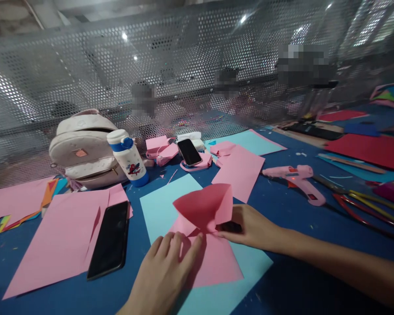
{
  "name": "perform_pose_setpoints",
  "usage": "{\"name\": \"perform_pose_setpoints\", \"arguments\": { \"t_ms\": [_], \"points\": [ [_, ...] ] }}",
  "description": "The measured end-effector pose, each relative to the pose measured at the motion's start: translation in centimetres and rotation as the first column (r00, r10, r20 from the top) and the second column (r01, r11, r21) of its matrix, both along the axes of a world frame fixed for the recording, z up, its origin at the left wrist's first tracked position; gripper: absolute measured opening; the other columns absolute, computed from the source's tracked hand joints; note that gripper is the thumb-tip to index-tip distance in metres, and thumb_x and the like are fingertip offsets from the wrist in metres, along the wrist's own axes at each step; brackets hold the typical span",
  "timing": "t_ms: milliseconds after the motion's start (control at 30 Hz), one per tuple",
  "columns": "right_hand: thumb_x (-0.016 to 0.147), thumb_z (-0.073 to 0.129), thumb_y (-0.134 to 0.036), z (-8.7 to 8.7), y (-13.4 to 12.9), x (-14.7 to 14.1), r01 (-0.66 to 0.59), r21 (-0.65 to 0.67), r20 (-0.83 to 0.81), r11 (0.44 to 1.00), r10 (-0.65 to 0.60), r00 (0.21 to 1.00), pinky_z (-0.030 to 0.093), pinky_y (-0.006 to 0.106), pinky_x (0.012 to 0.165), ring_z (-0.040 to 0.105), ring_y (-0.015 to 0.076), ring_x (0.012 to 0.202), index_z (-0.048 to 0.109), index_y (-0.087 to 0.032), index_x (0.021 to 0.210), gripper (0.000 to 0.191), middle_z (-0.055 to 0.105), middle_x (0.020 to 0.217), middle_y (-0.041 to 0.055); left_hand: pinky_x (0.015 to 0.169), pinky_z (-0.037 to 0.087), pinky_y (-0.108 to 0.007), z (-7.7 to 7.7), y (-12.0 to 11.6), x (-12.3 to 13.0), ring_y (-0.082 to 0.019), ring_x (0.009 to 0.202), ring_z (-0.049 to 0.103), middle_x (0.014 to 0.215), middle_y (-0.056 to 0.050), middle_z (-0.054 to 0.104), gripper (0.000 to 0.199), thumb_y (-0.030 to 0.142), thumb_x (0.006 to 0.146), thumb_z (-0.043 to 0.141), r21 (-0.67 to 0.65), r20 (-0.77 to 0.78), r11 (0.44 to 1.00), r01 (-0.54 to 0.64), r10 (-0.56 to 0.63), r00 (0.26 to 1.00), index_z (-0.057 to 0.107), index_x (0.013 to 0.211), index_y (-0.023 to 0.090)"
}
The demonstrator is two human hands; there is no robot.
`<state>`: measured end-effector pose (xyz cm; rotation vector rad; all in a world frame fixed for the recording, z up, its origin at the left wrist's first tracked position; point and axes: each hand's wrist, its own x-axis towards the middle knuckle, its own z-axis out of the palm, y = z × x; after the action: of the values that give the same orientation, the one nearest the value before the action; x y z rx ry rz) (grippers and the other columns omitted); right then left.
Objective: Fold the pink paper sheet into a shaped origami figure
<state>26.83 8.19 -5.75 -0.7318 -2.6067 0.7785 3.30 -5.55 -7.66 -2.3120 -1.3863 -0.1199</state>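
A folded pink paper piece (203,205) stands partly upright on a flat pink sheet (216,262), with light blue paper (164,197) beneath. My left hand (170,262) presses down at the fold's lower left, its fingers apart and spread over the pink paper. At the right side of the raised flap, my right hand (246,225) has its fingers curled round the edge, pinching it; a dark thing shows between thumb and fingers, too unclear to name.
Left are pink sheets (59,232), a black phone (110,240), a bottle (128,162) and a backpack (85,148). A pink glue gun (295,177) and scissors (377,205) lie right. A perforated metal screen (184,65) rises behind.
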Motion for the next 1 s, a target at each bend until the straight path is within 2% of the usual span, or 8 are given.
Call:
{"name": "perform_pose_setpoints", "arguments": {
  "t_ms": [133, 300, 500, 600, 700, 767, 867, 1000],
  "points": [
    [0.089, 0.06, -0.038, -0.2, 0.1, 0.1, -0.003, 0.003, 0.018, 1.0, 0.003, 1.0, 0.042, 0.024, 0.061, 0.063, 0.0158, 0.071, 0.069, -0.02, 0.088, 0.02, 0.071, 0.084, 0.0032, 0.075, 0.057, -0.04, 0.3, 0.1, 0.2, -0.028, 0.092, 0.064, 0.102, -0.01, 0.067, 0.074, 0.011, 0.078, 0.06, -0.003, -0.008, 1.0, -0.027, 0.027, 1.0, 0.039, 0.147, 0.024],
    [0.09, 0.059, -0.038, -0.1, 0.1, 0.0, -0.002, 0.003, 0.035, 1.0, 0.002, 0.999, 0.041, 0.025, 0.06, 0.062, 0.0162, 0.07, 0.069, -0.019, 0.084, 0.022, 0.07, 0.085, 0.0042, 0.081, 0.053, -0.041, -0.2, 0.0, -0.2, -0.026, 0.091, 0.06, 0.103, -0.013, 0.065, 0.047, 0.01, 0.079, 0.052, 0.095, -0.051, 0.995, -0.005, 0.01, 0.999, 0.06, 0.126, 0.009],
    [0.091, 0.058, -0.035, 0.1, 0.2, 0.1, 0.002, -0.017, 0.028, 1.0, -0.002, 1.0, 0.042, 0.024, 0.063, 0.063, 0.0165, 0.076, 0.07, -0.02, 0.09, 0.019, 0.071, 0.091, 0.0048, 0.084, 0.05, -0.042, -0.6, 0.2, -0.3, -0.027, 0.094, 0.059, 0.109, -0.014, 0.065, 0.036, 0.01, 0.082, 0.053, 0.124, -0.026, 0.992, 0.021, -0.018, 1.0, 0.066, 0.116, 0.009],
    [0.087, 0.063, -0.044, 0.0, 0.7, 0.4, -0.041, -0.004, -0.018, 0.999, 0.041, 0.999, 0.037, 0.023, 0.058, 0.057, 0.0131, 0.065, 0.065, -0.018, 0.077, 0.028, 0.066, 0.078, 0.0028, 0.079, 0.05, -0.042, -0.6, 0.3, -0.2, -0.027, 0.091, 0.06, 0.111, -0.013, 0.066, 0.031, 0.012, 0.083, 0.056, 0.12, 0.004, 0.993, 0.02, -0.021, 1.0, 0.068, 0.112, 0.011],
    [0.082, 0.065, -0.06, 0.3, 1.3, 0.9, -0.059, 0.033, -0.181, 0.998, 0.064, 0.981, 0.034, 0.025, 0.056, 0.046, 0.0114, 0.057, 0.051, -0.018, 0.059, 0.05, 0.055, 0.062, -0.0003, 0.082, 0.05, -0.042, -0.5, 0.3, -0.3, -0.027, 0.093, 0.061, 0.112, -0.014, 0.067, 0.032, 0.009, 0.084, 0.054, 0.128, -0.008, 0.991, 0.032, -0.031, 0.999, 0.068, 0.113, 0.01],
    [0.088, 0.051, -0.067, 0.6, 1.6, 1.2, -0.012, 0.026, -0.325, 1.0, 0.019, 0.946, 0.034, 0.026, 0.057, 0.044, 0.0123, 0.056, 0.047, -0.019, 0.058, 0.057, 0.051, 0.059, -0.0002, 0.087, 0.048, -0.043, -0.6, 0.3, -0.5, -0.028, 0.098, 0.061, 0.114, -0.015, 0.068, 0.034, 0.006, 0.085, 0.052, 0.136, -0.022, 0.99, 0.041, -0.039, 0.999, 0.067, 0.115, 0.008],
    [0.095, 0.034, -0.065, 0.9, 1.8, 1.4, 0.055, -0.064, -0.475, 0.996, -0.078, 0.877, 0.033, 0.027, 0.054, 0.045, 0.0134, 0.055, 0.047, -0.019, 0.061, 0.059, 0.048, 0.06, 0.0007, 0.095, 0.045, -0.045, -0.8, 0.5, -1.0, -0.028, 0.106, 0.06, 0.12, -0.015, 0.067, 0.036, 0.007, 0.088, 0.049, 0.118, -0.025, 0.992, 0.043, -0.04, 0.999, 0.064, 0.12, 0.007],
    [0.099, 0.031, -0.059, 0.7, 2.1, 1.2, 0.167, -0.216, -0.524, 0.962, -0.259, 0.812, 0.036, 0.027, 0.053, 0.046, 0.0135, 0.056, 0.048, -0.019, 0.065, 0.054, 0.05, 0.063, 0.001, 0.1, 0.041, -0.047, -0.9, 1.3, -1.8, -0.026, 0.11, 0.06, 0.124, -0.013, 0.067, 0.033, 0.009, 0.093, 0.047, 0.1, 0.047, 0.994, 0.048, -0.053, 0.998, 0.062, 0.122, 0.009]
  ]
}}
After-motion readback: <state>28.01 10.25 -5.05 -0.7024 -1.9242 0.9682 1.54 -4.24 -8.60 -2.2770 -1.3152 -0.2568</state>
